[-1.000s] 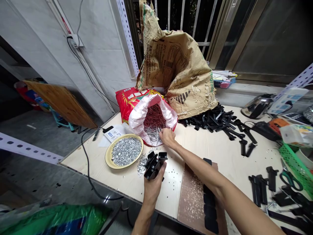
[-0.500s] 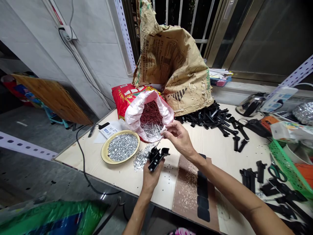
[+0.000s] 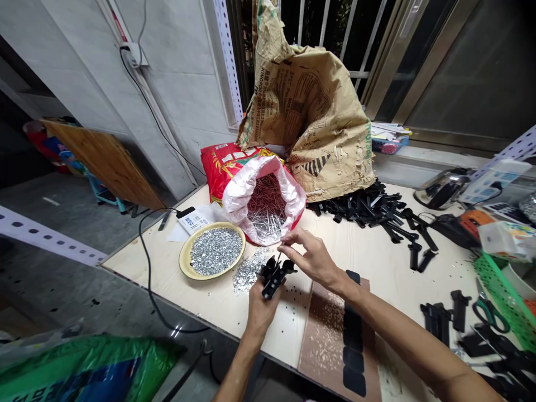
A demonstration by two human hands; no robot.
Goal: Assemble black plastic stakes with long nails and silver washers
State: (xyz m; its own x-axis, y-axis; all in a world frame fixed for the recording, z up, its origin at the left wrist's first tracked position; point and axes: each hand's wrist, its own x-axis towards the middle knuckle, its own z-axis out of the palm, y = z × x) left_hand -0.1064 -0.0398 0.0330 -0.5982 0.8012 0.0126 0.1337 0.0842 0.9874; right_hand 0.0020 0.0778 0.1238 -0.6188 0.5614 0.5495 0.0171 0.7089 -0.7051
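Observation:
My left hand [image 3: 262, 312] is wrapped round a black plastic part [image 3: 274, 282] with curved lugs, held above the front of the table. My right hand [image 3: 313, 258] pinches a thin metal pin [image 3: 279, 257] between thumb and forefinger. Its lower end meets the top of the black part; how deep it goes in is hidden. Just behind my hands lies a white-lined sack [image 3: 234, 201], its mouth showing reddish and silvery pins [image 3: 268, 204]. Small metal washers [image 3: 247, 273] are scattered to the left, beside a yellow dish [image 3: 184, 269] full of them.
A torn brown paper sack [image 3: 335, 123] stands at the back, with a heap of black plastic parts [image 3: 368, 204] at its foot. On the right are scissors [image 3: 494, 318], more black parts [image 3: 438, 321] and a green basket [image 3: 498, 290]. A brown board [image 3: 322, 329] lies in front.
My right hand has come down closer to the black part, and less of the pin shows between them. The view has shifted, so the scene sits further right.

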